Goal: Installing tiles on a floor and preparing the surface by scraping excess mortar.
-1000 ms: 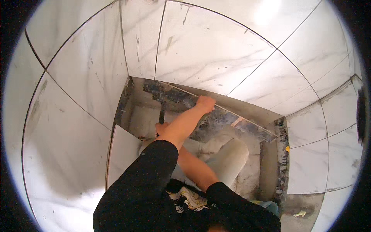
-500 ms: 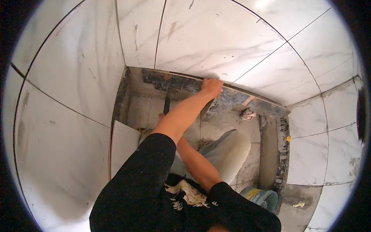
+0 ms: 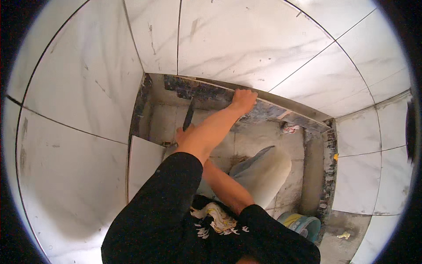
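Observation:
My left arm reaches over my right one. At the foot of the far wall, my left hand point(image 3: 244, 100) is closed over the top edge of a long tile strip point(image 3: 274, 108), whose near face is dark and patchy. The strip leans toward me, with a gap between it and the wall tiles. Lower and to the left, my right hand point(image 3: 181, 133) is partly hidden behind my left forearm. It grips a narrow, dark, flat bar point(image 3: 188, 115) that points up toward the strip; its exact kind is unclear.
Large white marbled tiles point(image 3: 237, 48) cover the walls. A loose white tile point(image 3: 143, 163) stands at left beside my leg. At lower right sits a bucket point(image 3: 307, 226) with something yellow in it. A crumpled wrapper point(image 3: 290, 128) lies near the strip; a grey ledge point(image 3: 313, 171) runs along the right.
The strip's top edge has come away from the wall toward me, widening the gap. My left hand stays on it. The dark bar has tilted slightly, and more of my right hand shows.

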A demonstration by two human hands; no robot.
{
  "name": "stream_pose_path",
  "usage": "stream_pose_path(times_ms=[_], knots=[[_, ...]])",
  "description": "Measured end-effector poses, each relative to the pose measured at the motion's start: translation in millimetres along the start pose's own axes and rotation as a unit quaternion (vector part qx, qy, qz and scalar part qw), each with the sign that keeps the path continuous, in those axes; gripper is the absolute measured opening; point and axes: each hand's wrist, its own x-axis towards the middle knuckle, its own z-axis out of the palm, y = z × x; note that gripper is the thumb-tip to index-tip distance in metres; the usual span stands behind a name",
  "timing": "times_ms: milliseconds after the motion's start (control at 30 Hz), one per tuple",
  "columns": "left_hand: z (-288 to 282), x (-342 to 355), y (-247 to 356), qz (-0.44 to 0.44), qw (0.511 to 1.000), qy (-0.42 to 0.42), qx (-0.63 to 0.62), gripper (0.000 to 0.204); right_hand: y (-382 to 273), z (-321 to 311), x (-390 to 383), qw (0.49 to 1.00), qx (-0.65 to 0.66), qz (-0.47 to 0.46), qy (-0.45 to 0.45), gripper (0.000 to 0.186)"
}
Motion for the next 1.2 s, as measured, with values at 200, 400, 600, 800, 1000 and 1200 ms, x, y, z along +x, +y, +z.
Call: stream_pose_path(times_ms=[200,400,600,800,1000,1200], knots=[[-15.1,13.0,10.0,0.019,0.999,-0.008,-0.033,0.023,43.2,20.7,-21.8,0.981,0.184,-0.004,-0.055,0.037],[-7.0,18.0,0.2,-0.020,0.997,-0.080,-0.012,0.020,78.0,42.9,-15.0,0.930,0.351,-0.022,-0.104,0.036],[-8.2,28.7,-10.4,0.036,0.995,-0.063,0.065,0.021,101.5,85.2,-8.3,0.865,0.484,-0.041,-0.130,0.036],[-12.6,9.6,-40.6,0.000,0.987,-0.134,0.084,0.026,63.4,73.8,-8.5,0.887,0.405,-0.184,-0.122,0.035],[-29.5,-12.2,-21.4,0.025,0.992,-0.095,0.076,0.031,52.0,189.9,3.5,0.743,0.388,-0.378,-0.394,0.045],[-31.0,0.6,-20.0,0.012,0.997,-0.044,0.064,0.024,96.5,230.0,-18.2,0.563,0.319,-0.497,-0.578,0.053]])
